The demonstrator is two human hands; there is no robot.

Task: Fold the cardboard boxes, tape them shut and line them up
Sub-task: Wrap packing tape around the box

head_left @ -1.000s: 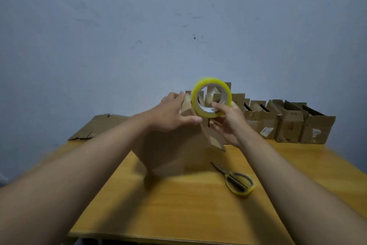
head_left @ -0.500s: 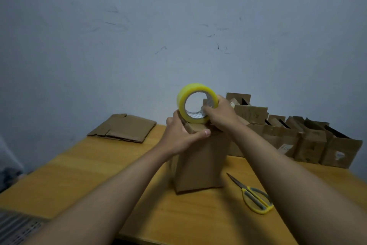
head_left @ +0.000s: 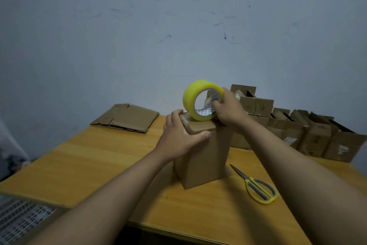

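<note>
Cardboard box, tall and brown (head_left: 204, 155), stands near the middle of the yellow wooden tabletop (head_left: 95, 161). The left hand (head_left: 179, 137) presses its top flaps down. The right hand (head_left: 228, 108) grips the yellow tape roll (head_left: 198, 99) on top. Taping looks just begun; next, pull tape across the seam. Print inside the roll is too small to read.

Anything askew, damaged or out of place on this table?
Little stands out. The row of brown cardboard boxes by the wall is ragged, with flaps open. The yellow-handled scissors lie near the wooden table edge.
</note>
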